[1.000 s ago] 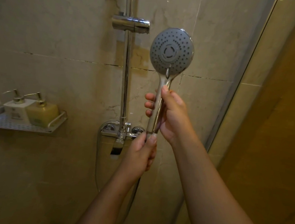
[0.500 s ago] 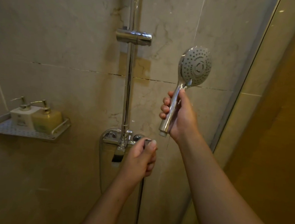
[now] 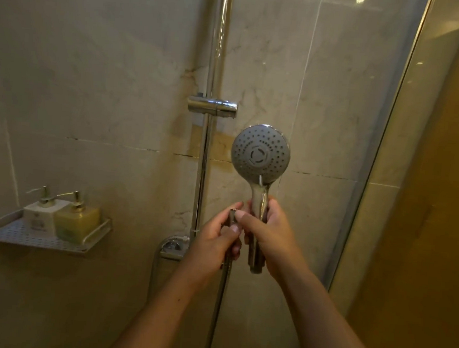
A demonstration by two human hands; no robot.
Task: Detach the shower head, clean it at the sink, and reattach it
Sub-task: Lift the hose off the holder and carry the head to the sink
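Note:
The shower head [image 3: 260, 153], a round grey face on a chrome handle, stands upright and faces me in front of the tiled wall. My right hand [image 3: 272, 237] grips its handle, whose lower end sticks out free below my fingers. Just left of it, my left hand [image 3: 214, 241] holds the metal end of the shower hose [image 3: 220, 296], which hangs straight down from my fingers. Hose end and handle are side by side, apart. Above them the empty chrome holder [image 3: 213, 106] sits on the vertical rail [image 3: 206, 158].
A perforated metal shelf [image 3: 1, 234] on the left wall carries a white and a yellow pump bottle [image 3: 77, 221]. The chrome mixer valve [image 3: 173, 247] is partly hidden behind my left hand. A glass shower door [image 3: 383, 158] edges the right side.
The shower head came off the hose. My right hand swung it right, then back to face me. My left hand rose with the hose end beside the handle. The view tilted upward.

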